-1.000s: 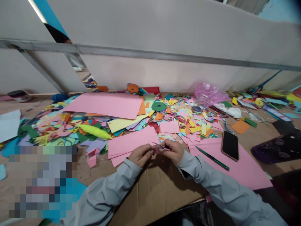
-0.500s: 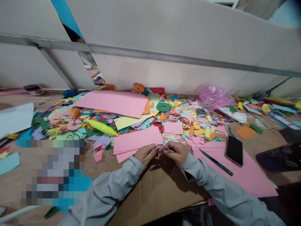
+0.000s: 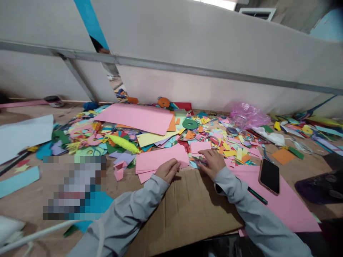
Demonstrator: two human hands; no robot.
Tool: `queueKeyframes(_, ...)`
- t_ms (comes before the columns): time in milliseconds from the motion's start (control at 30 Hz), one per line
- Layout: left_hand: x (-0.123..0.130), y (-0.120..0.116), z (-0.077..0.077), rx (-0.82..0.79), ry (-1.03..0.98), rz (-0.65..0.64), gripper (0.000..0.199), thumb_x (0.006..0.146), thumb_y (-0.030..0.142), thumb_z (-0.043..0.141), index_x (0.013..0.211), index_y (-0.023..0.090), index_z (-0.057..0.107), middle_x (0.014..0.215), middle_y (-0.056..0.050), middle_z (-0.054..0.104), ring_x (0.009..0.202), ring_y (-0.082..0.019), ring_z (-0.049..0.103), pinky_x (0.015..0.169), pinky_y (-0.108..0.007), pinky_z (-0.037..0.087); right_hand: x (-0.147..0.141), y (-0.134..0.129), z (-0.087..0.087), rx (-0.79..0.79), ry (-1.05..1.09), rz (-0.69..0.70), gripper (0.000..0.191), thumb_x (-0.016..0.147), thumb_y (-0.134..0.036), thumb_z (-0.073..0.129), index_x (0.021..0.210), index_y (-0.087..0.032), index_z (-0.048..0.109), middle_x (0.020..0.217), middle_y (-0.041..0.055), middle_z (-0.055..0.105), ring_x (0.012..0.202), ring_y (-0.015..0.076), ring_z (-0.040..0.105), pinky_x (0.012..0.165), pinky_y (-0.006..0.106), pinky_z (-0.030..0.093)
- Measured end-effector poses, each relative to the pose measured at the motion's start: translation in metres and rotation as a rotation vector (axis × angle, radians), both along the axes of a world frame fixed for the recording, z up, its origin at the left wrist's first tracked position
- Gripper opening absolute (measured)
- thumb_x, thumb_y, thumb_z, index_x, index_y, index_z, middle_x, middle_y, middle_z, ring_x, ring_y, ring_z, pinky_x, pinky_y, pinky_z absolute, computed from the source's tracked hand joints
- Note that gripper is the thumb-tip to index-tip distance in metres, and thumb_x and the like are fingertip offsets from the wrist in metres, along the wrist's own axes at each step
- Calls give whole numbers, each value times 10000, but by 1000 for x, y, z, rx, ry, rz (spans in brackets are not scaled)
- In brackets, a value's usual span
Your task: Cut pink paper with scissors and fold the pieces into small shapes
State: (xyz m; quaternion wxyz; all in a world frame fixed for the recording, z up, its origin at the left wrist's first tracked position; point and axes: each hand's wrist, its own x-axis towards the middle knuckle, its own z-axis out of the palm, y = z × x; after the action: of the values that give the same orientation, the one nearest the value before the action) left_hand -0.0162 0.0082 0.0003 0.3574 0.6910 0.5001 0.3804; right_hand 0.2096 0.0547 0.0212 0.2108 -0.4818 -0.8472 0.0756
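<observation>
Just beyond your left hand [image 3: 166, 172] lies the stack of pink strips [image 3: 158, 155], its near right end by your fingertips. Those fingers are drawn together; I cannot tell whether they pinch any paper. Your right hand [image 3: 214, 164] is loosely spread, thumb apart from the fingers, over the near edge of a small pink piece [image 3: 199, 146]; something dark and blurred sits by the thumb, too unclear to name. Beneath both wrists is the brown cardboard [image 3: 184, 217].

Ahead of your right hand, a ring [image 3: 213, 142] and many paper scraps [image 3: 232, 144] crowd the surface, with a pink plastic bag [image 3: 249, 115] farther back. Right of that hand, a phone [image 3: 269, 176] and a green pen [image 3: 257, 196], partly behind your sleeve, rest on a pink sheet [image 3: 292, 210]. Left of your left hand are a folded pink piece [image 3: 119, 172] and yellow-green yarn [image 3: 123, 143].
</observation>
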Motion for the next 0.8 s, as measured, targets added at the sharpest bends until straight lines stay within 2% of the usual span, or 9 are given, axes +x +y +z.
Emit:
queueKeyframes(67, 2, 0, 0, 60, 91, -21, 315, 901, 370, 307, 664, 206, 435, 617, 27, 446, 601, -132, 450, 580, -249, 363, -5, -5, 7, 13, 71, 116, 348, 800, -322, 583, 1123, -190, 577, 1091, 121, 605, 1009, 260, 523, 856, 378, 390)
queueKeyframes(133, 5, -1, 0, 156, 187, -47, 321, 906, 351, 278, 681, 205, 454, 650, 2, 490, 635, -148, 473, 608, -264, 378, -14, -11, 13, -83, 173, 276, 296, 880, -360, 484, 1109, -194, 574, 1031, 98, 628, 941, 215, 552, 818, 337, 410)
queueKeyframes(233, 8, 0, -1, 254, 303, -86, 354, 920, 331, 231, 744, 195, 506, 712, -38, 559, 698, -166, 512, 660, -279, 395, -27, -16, 17, -189, 170, 412, 336, 940, -400, 358, 892, -189, 614, 795, 58, 629, 762, 174, 551, 698, 294, 411)
queueKeyframes(333, 10, 1, -2, 274, 419, -88, 378, 924, 347, 229, 751, 189, 526, 698, -45, 582, 672, -172, 526, 625, -286, 379, -35, -17, 14, -152, 104, 418, 418, 953, -406, 313, 703, -182, 562, 648, 38, 555, 654, 158, 494, 619, 277, 379)
queueKeyframes(467, 11, 0, 1, 295, 541, -73, 341, 915, 347, 296, 753, 185, 549, 711, -54, 608, 674, -184, 540, 588, -296, 344, -37, -25, 9, 57, 29, 373, 379, 955, -337, 324, 673, -177, 519, 642, 47, 519, 646, 166, 457, 605, 285, 343)
queueKeyframes(600, 11, -1, 4, 348, 551, -80, 295, 904, 329, 344, 784, 188, 574, 741, -57, 629, 727, -189, 551, 609, -296, 342, -38, -34, 9, 219, 0, 329, 326, 937, -246, 355, 648, -183, 490, 640, 51, 491, 657, 177, 428, 620, 298, 327)
queueKeyframes(700, 11, -1, 2, 310, 498, -69, 325, 912, 345, 326, 774, 187, 574, 737, -53, 631, 715, -183, 550, 606, -290, 349, -38, -31, 9, 188, 39, 380, 320, 940, -243, 347, 651, -185, 472, 631, 44, 481, 640, 172, 425, 602, 293, 332)
queueKeyframes(800, 12, 1, -2, 243, 366, -87, 381, 927, 396, 269, 792, 183, 556, 716, -39, 613, 681, -155, 541, 602, -263, 366, -37, -26, 9, 85, 74, 458, 294, 946, -261, 345, 699, -188, 488, 647, 42, 504, 641, 170, 449, 590, 290, 351)
